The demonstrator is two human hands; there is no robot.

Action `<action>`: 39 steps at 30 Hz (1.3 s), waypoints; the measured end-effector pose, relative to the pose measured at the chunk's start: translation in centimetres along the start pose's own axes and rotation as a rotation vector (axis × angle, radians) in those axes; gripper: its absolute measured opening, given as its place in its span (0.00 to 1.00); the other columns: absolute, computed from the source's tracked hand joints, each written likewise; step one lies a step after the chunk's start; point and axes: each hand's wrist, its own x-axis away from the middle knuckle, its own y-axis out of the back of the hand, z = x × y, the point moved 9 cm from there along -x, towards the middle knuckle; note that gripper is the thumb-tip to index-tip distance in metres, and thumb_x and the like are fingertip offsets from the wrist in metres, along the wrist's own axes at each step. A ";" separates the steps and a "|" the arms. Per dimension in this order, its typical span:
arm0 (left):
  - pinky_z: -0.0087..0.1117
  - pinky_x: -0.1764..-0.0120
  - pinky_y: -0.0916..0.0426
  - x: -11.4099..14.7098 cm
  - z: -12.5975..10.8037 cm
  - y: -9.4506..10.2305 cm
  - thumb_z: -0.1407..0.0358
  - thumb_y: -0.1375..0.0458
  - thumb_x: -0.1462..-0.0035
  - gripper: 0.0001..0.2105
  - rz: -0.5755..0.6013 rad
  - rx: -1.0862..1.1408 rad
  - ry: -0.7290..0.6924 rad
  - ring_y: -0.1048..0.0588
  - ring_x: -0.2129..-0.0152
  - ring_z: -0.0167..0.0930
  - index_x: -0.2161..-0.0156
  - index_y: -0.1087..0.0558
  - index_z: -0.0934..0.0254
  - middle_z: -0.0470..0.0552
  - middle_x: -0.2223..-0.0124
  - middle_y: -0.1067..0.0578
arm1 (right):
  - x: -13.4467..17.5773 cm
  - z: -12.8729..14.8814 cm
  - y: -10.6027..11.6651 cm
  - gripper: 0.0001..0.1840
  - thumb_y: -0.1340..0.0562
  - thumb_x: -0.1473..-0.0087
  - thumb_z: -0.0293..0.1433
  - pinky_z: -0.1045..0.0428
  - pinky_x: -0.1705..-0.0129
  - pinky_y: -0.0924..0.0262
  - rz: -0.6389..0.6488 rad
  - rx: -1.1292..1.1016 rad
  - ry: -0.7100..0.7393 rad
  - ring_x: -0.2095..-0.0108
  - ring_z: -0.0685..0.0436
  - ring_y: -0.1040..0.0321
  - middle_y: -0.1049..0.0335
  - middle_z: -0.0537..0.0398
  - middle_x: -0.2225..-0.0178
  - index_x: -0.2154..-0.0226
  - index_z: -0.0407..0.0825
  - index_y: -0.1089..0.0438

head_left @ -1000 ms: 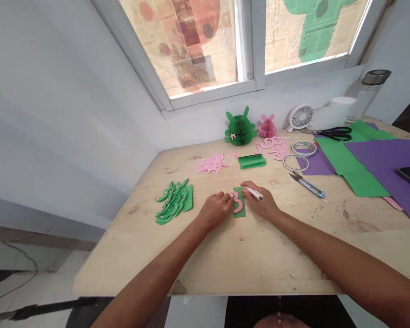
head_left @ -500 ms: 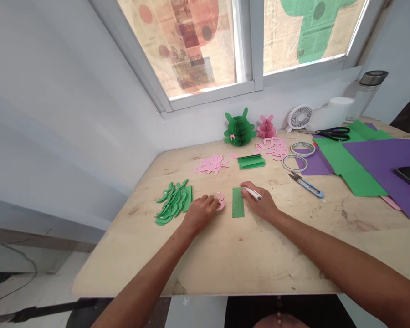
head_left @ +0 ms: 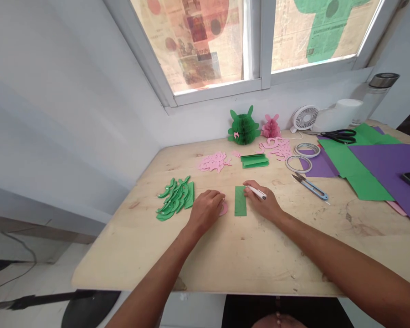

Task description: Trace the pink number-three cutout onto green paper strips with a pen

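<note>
My left hand (head_left: pixel 207 208) is closed, its fingertips on a curved pink paper cutout (head_left: pixel 224 209) that it mostly covers. A white pen (head_left: pixel 257 191) is gripped in my right hand (head_left: pixel 264 202). That hand's fingertips touch the upper right edge of a green paper rectangle (head_left: pixel 240 202) lying flat on the table, with faint lines on it. To the left of my left hand lies a pile of curved green paper cutouts (head_left: pixel 172 200), partly over a stack of green rectangles (head_left: pixel 190 196).
Behind are pink cutouts (head_left: pixel 214 161), folded green strips (head_left: pixel 254 161) and a green honeycomb paper figure (head_left: pixel 243 130). On the right lie tape rolls (head_left: pixel 298 164), thread snips (head_left: pixel 310 186), black scissors (head_left: pixel 340 135) and purple paper (head_left: pixel 389 168). A small fan (head_left: pixel 305 118) stands by the wall.
My left hand has shifted forward and right over the pink cutout, hiding more of it. The right hand keeps the pen at the green rectangle. The camera view has turned slightly.
</note>
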 end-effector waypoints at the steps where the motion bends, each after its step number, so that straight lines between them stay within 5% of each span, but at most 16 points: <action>1: 0.34 0.60 0.32 -0.3 -0.2 -0.1 0.73 0.48 0.41 0.09 -0.004 0.027 -0.001 0.26 0.62 0.33 0.60 0.26 0.63 0.52 0.61 0.23 | 0.0 0.0 0.0 0.15 0.48 0.39 0.38 0.51 0.65 0.36 -0.003 0.001 -0.001 0.67 0.43 0.25 0.24 0.58 0.70 0.54 0.56 0.32; 15: 0.38 0.52 0.35 -2.0 -0.9 -2.4 0.73 0.49 0.40 0.10 -0.040 0.281 -0.024 0.27 0.57 0.33 0.58 0.28 0.62 0.51 0.58 0.23 | -0.1 1.6 0.3 0.16 0.50 0.38 0.38 0.51 0.63 0.38 0.010 0.107 0.083 0.65 0.43 0.27 0.23 0.55 0.65 0.52 0.54 0.33; 39: 0.42 0.49 0.36 -1.4 -0.4 -1.8 0.73 0.49 0.42 0.12 -0.083 0.411 -0.008 0.28 0.55 0.34 0.56 0.28 0.61 0.50 0.60 0.22 | -0.4 1.0 1.6 0.15 0.49 0.38 0.38 0.49 0.56 0.36 -0.081 0.041 0.028 0.57 0.41 0.27 0.24 0.52 0.59 0.54 0.52 0.34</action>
